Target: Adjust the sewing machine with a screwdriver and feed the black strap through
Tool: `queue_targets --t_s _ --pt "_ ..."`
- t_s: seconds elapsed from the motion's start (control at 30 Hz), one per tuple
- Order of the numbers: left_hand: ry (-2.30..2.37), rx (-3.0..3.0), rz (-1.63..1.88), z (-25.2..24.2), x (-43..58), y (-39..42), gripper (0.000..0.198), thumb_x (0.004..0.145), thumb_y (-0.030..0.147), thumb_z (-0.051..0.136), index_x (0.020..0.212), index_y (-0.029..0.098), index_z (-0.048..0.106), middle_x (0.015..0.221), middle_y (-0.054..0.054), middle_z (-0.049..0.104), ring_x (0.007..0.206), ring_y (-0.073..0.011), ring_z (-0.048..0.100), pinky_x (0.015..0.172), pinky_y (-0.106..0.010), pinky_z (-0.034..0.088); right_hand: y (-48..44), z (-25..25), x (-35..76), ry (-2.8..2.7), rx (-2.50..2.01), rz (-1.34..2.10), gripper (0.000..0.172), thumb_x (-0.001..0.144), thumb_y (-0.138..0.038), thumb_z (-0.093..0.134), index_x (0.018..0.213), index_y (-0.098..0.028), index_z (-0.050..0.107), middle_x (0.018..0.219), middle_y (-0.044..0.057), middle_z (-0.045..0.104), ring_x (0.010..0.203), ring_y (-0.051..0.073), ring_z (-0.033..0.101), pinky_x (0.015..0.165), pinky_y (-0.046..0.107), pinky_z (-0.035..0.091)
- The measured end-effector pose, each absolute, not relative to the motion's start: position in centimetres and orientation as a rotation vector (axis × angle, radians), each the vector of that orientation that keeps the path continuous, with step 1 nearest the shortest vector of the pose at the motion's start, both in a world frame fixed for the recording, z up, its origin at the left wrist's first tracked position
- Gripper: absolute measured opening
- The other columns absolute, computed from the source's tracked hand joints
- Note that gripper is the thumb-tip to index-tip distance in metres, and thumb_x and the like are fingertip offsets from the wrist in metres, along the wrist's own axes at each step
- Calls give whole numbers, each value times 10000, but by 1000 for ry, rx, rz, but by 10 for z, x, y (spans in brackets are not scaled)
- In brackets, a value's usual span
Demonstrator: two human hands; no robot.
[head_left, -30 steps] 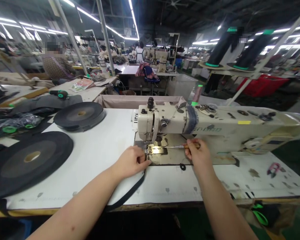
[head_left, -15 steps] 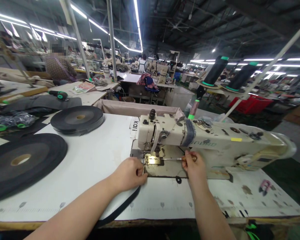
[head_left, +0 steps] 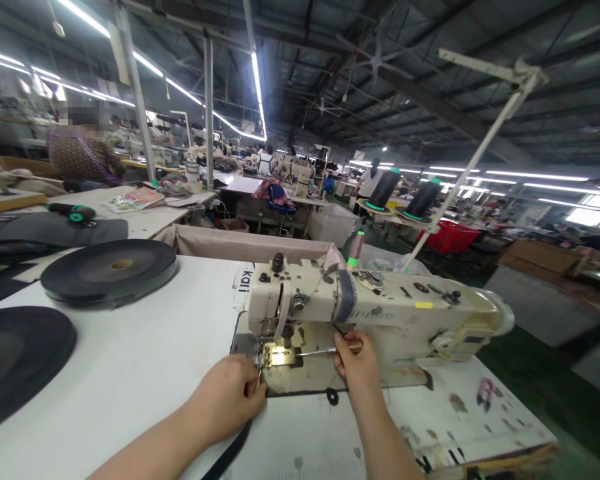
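My right hand (head_left: pixel 359 360) is closed on the brownish handle of a screwdriver (head_left: pixel 320 351). Its thin shaft points left, with the tip at the right edge of a shiny brass-coloured plate (head_left: pixel 281 355) under the head of the sewing machine (head_left: pixel 310 293). Left of that plate, my left hand (head_left: pixel 235 390) pinches a thin metal piece (head_left: pixel 259 379); my fingers hide most of it. A black tape (head_left: pixel 230 453) runs from under this hand toward the table's front edge. A small black disc (head_left: pixel 333 397) lies near my right wrist.
Two large rolls of black tape (head_left: pixel 110 267) lie on the white table (head_left: pixel 195 320) at left. Pink-handled snips (head_left: pixel 486 390) rest at right. Behind the machine stand a thread cone (head_left: pixel 356 250) and black thread spools (head_left: pixel 384 190). A person (head_left: pixel 83 150) sits at far left.
The camera view has tilted up and turned right, so the machine appears lower and further left. Both hands keep their places at the plate, with the screwdriver still against it.
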State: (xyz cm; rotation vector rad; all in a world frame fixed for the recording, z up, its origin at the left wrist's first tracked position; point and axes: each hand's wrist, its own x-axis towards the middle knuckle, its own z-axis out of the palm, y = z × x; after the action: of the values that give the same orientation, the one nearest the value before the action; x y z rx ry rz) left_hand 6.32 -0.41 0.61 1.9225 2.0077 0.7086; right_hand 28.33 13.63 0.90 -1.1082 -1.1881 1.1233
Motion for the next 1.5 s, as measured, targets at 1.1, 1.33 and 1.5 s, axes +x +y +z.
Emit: queue_targets --t_s 1.1,1.33,1.5 --pt "2045 1899 659 18 66 -10 264 808 259 506 564 166 467 652 -44 531 637 -145 458 661 -310 325 126 33 281 -1260 -1223 1063 643 629 -651 810 927 -196 467 503 -32 569 367 111 465 333 187 329" --pt "2053 1903 644 19 66 -10 269 815 257 504 565 168 463 643 -40 528 657 -154 471 677 -316 329 124 31 281 -1285 -1254 1021 659 642 -688 781 938 -199 452 497 -25 581 355 124 474 336 203 350" --pt "2047 1887 642 20 67 -10 271 810 239 509 558 166 442 636 -40 520 646 -150 468 670 -312 330 128 29 283 -1285 -1248 966 677 638 -717 765 935 -203 439 516 -17 600 381 132 498 357 213 371"
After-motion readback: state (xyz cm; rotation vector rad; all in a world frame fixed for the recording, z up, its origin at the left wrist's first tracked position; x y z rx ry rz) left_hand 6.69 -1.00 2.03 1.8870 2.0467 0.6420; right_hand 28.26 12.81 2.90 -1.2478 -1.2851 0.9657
